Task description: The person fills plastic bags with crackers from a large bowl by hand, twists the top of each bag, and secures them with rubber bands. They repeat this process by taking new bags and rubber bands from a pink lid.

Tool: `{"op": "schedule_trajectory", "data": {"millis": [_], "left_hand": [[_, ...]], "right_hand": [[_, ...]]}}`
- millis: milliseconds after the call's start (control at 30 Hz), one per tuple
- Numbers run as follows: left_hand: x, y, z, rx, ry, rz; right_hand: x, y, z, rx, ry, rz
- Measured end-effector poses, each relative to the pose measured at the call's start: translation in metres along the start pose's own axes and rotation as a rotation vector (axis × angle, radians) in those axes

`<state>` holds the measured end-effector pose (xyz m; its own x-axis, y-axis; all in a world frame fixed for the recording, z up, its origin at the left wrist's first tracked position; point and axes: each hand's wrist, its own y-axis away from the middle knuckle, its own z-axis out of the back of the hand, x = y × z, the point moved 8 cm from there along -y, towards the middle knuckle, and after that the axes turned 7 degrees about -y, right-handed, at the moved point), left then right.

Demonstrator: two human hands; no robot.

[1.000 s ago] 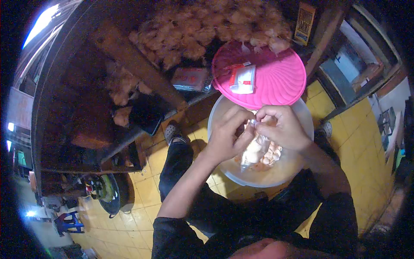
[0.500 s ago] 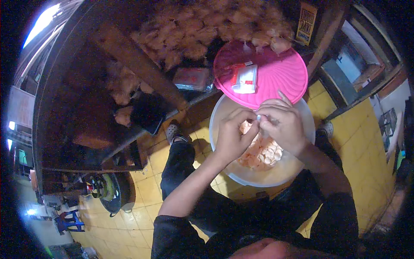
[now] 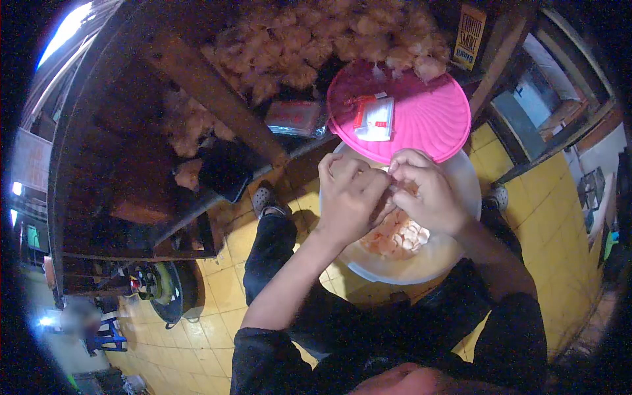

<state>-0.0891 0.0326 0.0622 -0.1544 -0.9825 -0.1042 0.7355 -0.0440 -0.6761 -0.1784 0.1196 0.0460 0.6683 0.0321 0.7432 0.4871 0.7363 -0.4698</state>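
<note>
Over a large translucent tub (image 3: 355,266), my two hands meet, fingertips pinched together. My left hand (image 3: 352,197) is curled, its back toward me, and my right hand (image 3: 428,194) closes from the other side. A small pale bit shows between the fingertips; the rest of what they hold is hidden. Thin pale pieces with orange specks, like chips (image 3: 408,237), lie in the tub below. Just beyond my hands, a pink ridged lid (image 3: 434,115) carries a small clear packet with red print (image 3: 376,122).
Many small filled bags (image 3: 296,52) are heaped on the dark wooden shelf ahead. A pack of clear plastic (image 3: 294,117) and a black object (image 3: 226,172) sit near its edge. A yellow box (image 3: 469,36) stands at right. A dark basin (image 3: 181,299) rests on the tiled floor.
My left hand has turned so that its back shows more, with its fingers raised and curled. My right fingers have bent inward. The small white bit between the fingertips is less visible.
</note>
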Motion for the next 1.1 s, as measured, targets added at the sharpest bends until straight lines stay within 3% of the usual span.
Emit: {"op": "schedule_trajectory", "data": {"millis": [133, 167, 233, 300, 367, 433, 533, 567, 667, 833, 867, 933, 967, 1033, 1067, 1100], "left_hand": [[0.009, 0.006, -0.013, 0.098, 0.103, 0.033], [0.017, 0.01, -0.017, 0.126, 0.221, 0.129], [0.022, 0.013, -0.022, 0.154, 0.341, 0.217], [0.039, 0.026, -0.033, 0.2, 0.621, 0.585], [0.041, 0.029, -0.039, 0.143, 0.782, 0.602], [0.052, 0.031, -0.044, 0.034, 0.958, 0.726], [0.05, 0.03, -0.042, 0.005, 0.986, 0.738], [0.049, 0.03, -0.041, 0.001, 0.985, 0.729], [0.037, 0.024, -0.032, 0.156, 0.578, 0.556], [0.028, 0.023, -0.038, 0.145, 0.588, 0.496], [0.024, 0.019, -0.033, 0.091, 0.547, 0.41], [0.014, 0.012, -0.025, 0.035, 0.507, 0.313], [0.005, 0.009, -0.018, 0.043, 0.399, 0.275], [-0.001, 0.006, -0.014, 0.049, 0.288, 0.23], [-0.004, 0.005, -0.014, 0.047, 0.237, 0.183], [-0.008, 0.004, -0.014, 0.045, 0.187, 0.136]], "right_hand": [[-0.02, 0.004, -0.013, 0.215, -0.165, -0.071], [-0.023, 0.005, -0.018, 0.283, -0.231, -0.128], [-0.015, 0.005, -0.015, 0.236, -0.173, -0.16], [-0.009, 0.007, -0.015, 0.182, -0.119, -0.197], [0.016, 0.005, -0.007, 0.001, 0.295, 0.131], [0.015, 0.01, -0.011, 0.007, 0.4, 0.229], [0.023, 0.014, -0.013, -0.059, 0.621, 0.301], [0.026, 0.014, -0.012, -0.066, 0.625, 0.307], [0.02, 0.014, -0.012, 0.004, 0.609, 0.203], [0.006, 0.011, -0.009, -0.018, 0.524, 0.077], [0.008, 0.009, -0.006, -0.025, 0.526, 0.075], [-0.023, 0.01, 0.003, -0.03, 0.001, -0.379], [-0.026, 0.01, 0.004, -0.037, 0.002, -0.377], [-0.042, 0.012, 0.001, -0.108, -0.335, -0.335], [-0.049, 0.011, -0.002, -0.08, -0.46, -0.406], [-0.048, 0.011, 0.004, -0.084, -0.459, -0.403]]}}
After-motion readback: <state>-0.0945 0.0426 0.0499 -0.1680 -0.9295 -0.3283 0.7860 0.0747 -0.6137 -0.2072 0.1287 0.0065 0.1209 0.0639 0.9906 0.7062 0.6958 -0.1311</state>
